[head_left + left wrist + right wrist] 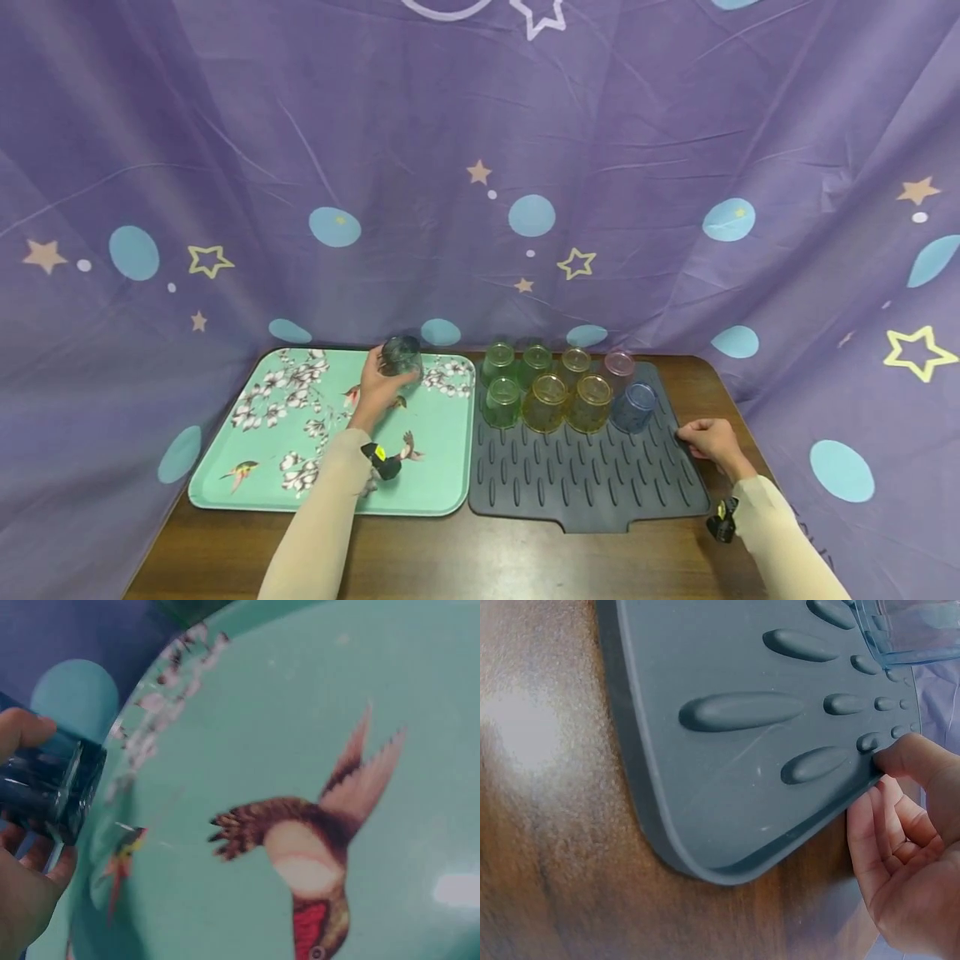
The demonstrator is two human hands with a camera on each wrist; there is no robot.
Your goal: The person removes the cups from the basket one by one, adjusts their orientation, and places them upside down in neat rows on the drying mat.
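Observation:
My left hand (382, 385) grips a dark blue drinking glass (401, 357) above the far part of a mint-green tray (442, 492) printed with flowers and birds. In the left wrist view the thumb and fingers curl round the glass (52, 784). At the right, my right hand (712, 442) pinches the right edge of a dark grey drying mat (525, 493). In the right wrist view its thumb lies on the mat's rim (649, 787), with the fingers curled beside and below it.
Upside down on the mat's far half stand several tinted glasses in two rows: green ones (502, 403), yellow ones (546, 405), a pink one (619, 367) and a blue one (634, 408). Mat and tray lie side by side on a wooden table (420, 558). A purple curtain (420, 283) hangs right behind.

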